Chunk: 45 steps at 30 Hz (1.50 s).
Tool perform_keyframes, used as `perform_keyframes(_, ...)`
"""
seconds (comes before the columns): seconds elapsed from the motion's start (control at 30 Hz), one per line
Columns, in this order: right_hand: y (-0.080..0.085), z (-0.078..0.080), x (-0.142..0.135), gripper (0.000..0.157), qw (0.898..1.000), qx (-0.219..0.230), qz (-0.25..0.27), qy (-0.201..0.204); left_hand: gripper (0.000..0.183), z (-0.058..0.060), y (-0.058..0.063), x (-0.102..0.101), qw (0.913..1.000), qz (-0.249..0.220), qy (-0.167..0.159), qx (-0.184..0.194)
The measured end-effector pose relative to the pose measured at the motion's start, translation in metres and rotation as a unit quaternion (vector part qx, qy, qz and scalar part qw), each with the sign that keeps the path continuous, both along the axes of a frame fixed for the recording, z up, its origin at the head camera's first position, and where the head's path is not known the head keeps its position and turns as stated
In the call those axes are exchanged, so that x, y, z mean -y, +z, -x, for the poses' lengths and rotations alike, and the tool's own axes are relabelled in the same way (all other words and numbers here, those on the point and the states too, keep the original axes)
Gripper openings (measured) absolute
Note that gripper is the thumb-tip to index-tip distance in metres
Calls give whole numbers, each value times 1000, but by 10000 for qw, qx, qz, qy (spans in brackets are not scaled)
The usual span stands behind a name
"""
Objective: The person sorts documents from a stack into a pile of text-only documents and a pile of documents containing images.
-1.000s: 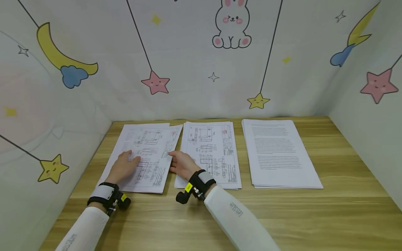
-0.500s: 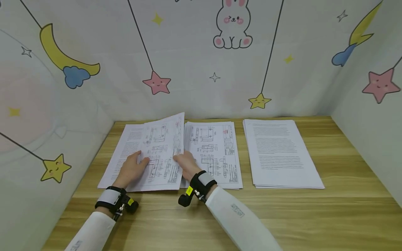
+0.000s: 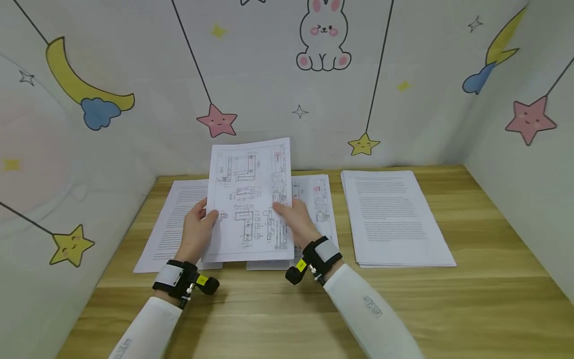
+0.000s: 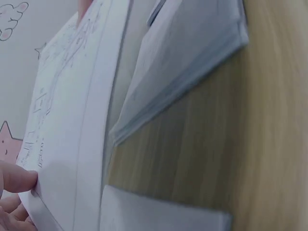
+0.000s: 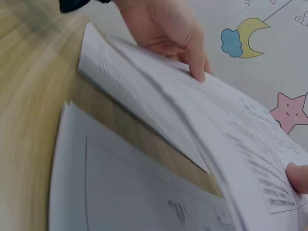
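A batch of paper sheets (image 3: 246,199) printed with technical drawings is held up and tilted above the table. My left hand (image 3: 196,230) grips its left edge, thumb on the front face and fingers behind. At the right edge my right hand (image 3: 299,219) holds it the same way, its thumb over the printed side. The wrist views show the sheets clear of the piles below. Behind them lie a left pile of text pages (image 3: 157,239) and a middle pile of drawings (image 3: 320,209), each partly covered in the head view.
A third pile of text pages (image 3: 394,219) lies on the right of the wooden table (image 3: 269,309). A white cloth backdrop (image 3: 278,89) with cartoon prints rises behind the table's far edge and at both sides.
The drawing sheets have come up off the left pile and moved right, uncovering text pages there. Both hands travelled right with them, the right hand now gripping the right edge.
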State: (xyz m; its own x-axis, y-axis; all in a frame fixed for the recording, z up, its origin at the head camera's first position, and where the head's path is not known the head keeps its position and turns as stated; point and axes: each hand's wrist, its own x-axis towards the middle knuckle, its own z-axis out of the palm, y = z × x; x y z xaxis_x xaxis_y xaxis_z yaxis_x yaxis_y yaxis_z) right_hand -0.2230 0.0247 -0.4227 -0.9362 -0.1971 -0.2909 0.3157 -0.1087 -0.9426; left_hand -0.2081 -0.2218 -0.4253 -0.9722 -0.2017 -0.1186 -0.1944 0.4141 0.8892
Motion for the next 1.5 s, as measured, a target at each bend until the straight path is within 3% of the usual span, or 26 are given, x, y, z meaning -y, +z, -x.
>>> perform_keyframes(0.27,-6,5,-55,31,9908,-402,-1290,-80,55,3,-4,-44,9970,-172,-751,35)
perform_keyframes(0.37,-11,9,-69,34,9840,-422,-1733,-35,54,6,-9,-57,9956,13,-934,77)
perform_keyframes(0.5,-17,14,-81,41,9676,-532,-2470,-17,49,9,-18,-66,9933,664,-941,-53)
perform_keyframes(0.63,-21,17,-88,55,9316,-867,-3529,-90,42,10,-24,-70,9837,1502,-948,-271)
perform_keyframes(0.7,-22,18,-90,60,9072,-1096,-4059,-125,40,10,-26,-71,9785,1799,-972,-269)
perform_keyframes(0.83,-21,16,-92,66,8667,-1440,-4775,-125,40,10,-27,-73,9702,2151,-1108,-133)
perform_keyframes(0.93,-17,14,-92,64,8440,-1555,-5132,-93,40,11,-28,-74,9645,2349,-1203,-79)
perform_keyframes(1.1,-11,11,-92,50,8115,-1648,-5606,62,38,11,-27,-75,9623,2399,-1279,12)
perform_keyframes(1.27,-10,10,-92,42,7737,-1842,-6061,62,40,11,-28,-72,9713,1993,-1274,231)
perform_keyframes(1.37,-9,8,-91,39,7659,-1866,-6153,0,41,11,-26,-68,9748,1805,-1256,367)
perform_keyframes(1.5,-6,6,-87,37,7828,-1882,-5930,-110,41,11,-20,-61,9745,1803,-1274,412)
